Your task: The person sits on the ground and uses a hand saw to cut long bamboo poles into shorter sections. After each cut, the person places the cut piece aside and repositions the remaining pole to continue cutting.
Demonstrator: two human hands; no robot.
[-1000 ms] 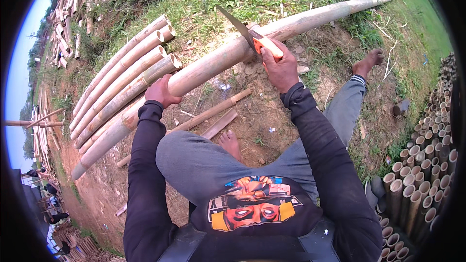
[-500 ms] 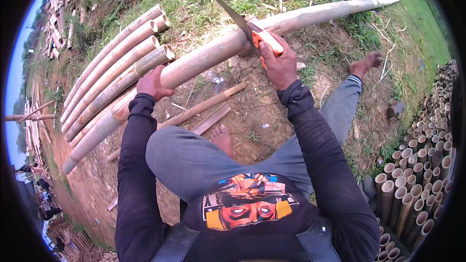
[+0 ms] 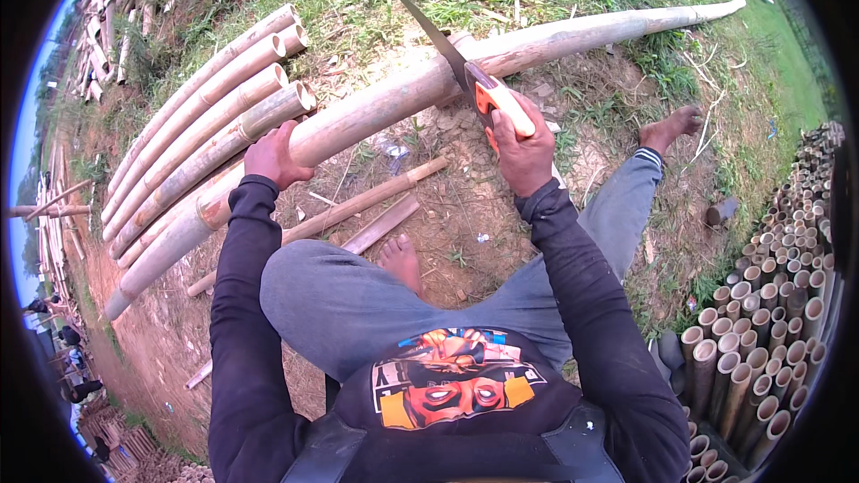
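Observation:
A long, thick bamboo pole (image 3: 376, 108) runs in front of me from the lower left to the upper right. My left hand (image 3: 276, 157) is wrapped over it left of the middle, fingers on top and thumb on the near side. In my right hand (image 3: 522, 145) is the orange and white handle of a hand saw (image 3: 445, 46). Its dark blade lies across the pole and points up and to the left, beyond the far side. Whether the teeth have gone into the wood is hidden by the blade.
Several cut bamboo lengths (image 3: 234, 89) lie side by side at the left. Split pieces (image 3: 362, 201) rest on the dirt near my bare foot (image 3: 400, 262). A dense stack of upright bamboo tubes (image 3: 759, 340) stands at the right. More poles are heaped at the far left.
My right hand has drawn the saw back toward me, down and slightly right. My left hand keeps its hold on the pole. The view has shifted slightly.

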